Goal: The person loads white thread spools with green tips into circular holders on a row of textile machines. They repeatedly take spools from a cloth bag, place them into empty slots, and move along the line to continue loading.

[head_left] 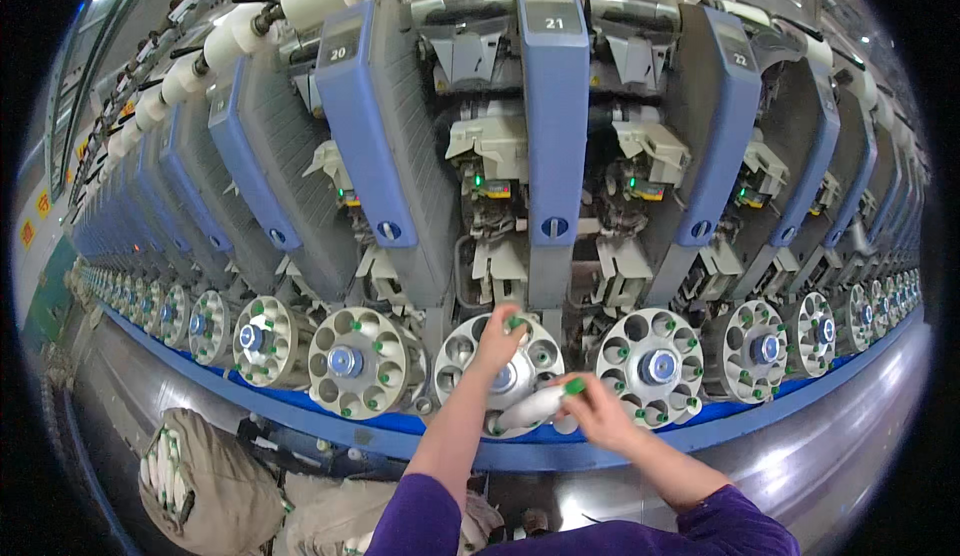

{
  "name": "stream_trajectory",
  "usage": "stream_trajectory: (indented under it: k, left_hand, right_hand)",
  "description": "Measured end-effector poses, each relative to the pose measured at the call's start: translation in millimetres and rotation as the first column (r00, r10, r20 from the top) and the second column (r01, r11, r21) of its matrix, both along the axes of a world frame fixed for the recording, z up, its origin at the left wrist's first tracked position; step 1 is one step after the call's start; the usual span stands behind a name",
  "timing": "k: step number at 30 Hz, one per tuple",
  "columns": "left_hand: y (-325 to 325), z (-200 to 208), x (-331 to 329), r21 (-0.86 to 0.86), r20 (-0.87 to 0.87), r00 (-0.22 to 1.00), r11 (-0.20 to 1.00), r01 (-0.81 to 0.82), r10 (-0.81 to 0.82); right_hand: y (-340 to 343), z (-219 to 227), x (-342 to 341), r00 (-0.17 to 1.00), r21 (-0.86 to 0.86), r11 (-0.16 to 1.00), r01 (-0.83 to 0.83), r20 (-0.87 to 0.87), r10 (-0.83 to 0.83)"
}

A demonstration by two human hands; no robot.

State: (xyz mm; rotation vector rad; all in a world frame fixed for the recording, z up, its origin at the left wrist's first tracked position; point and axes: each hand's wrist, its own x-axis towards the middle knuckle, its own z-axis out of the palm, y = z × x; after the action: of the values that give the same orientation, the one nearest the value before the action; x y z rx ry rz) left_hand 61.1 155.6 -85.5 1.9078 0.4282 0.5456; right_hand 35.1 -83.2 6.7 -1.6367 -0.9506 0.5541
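In front of me is a round bobbin magazine [521,380] with a ring of round pockets. My left hand [497,341] reaches over its top, fingers closed at a green bobbin tip [515,325] by an upper pocket. Lower and to the right, my right hand [598,411] grips a white yarn bobbin [532,409] near its green end. That bobbin lies tilted across the lower right of the magazine, slightly blurred. My left forearm covers part of the magazine's face and hub.
Similar magazines stand on both sides, such as one at left [362,321] and one at right [625,331]. A blue rail [600,456] runs below them. Blue machine panels [556,146] rise behind. A cloth sack [235,496] of bobbins sits at lower left.
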Motion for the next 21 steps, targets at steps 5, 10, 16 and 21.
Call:
stream_trajectory:
  k: [5,10,16,21]
  left_hand:
    - [5,-4,-76,-0.226,0.273,0.921,0.949,-0.218,0.277]
    - [2,-85,-282,0.011,0.163,0.638,0.645,-0.764,0.753]
    - [-107,-187,-523,0.146,-0.612,0.272,0.444,-0.884,0.743]
    - [-211,-217,-627,0.021,-0.926,0.055,0.197,-0.980,0.374]
  right_hand:
    - [43,-44,-13,0.985,-0.076,0.997,-0.005,0.170,0.018]
    - [94,-87,-14,0.893,-0.245,0.964,-0.108,0.403,0.202]
    - [136,-93,-41,0.742,-0.272,0.941,-0.203,0.585,0.329]
    - [157,-94,-109,0.761,-0.323,0.802,-0.503,0.275,0.588]
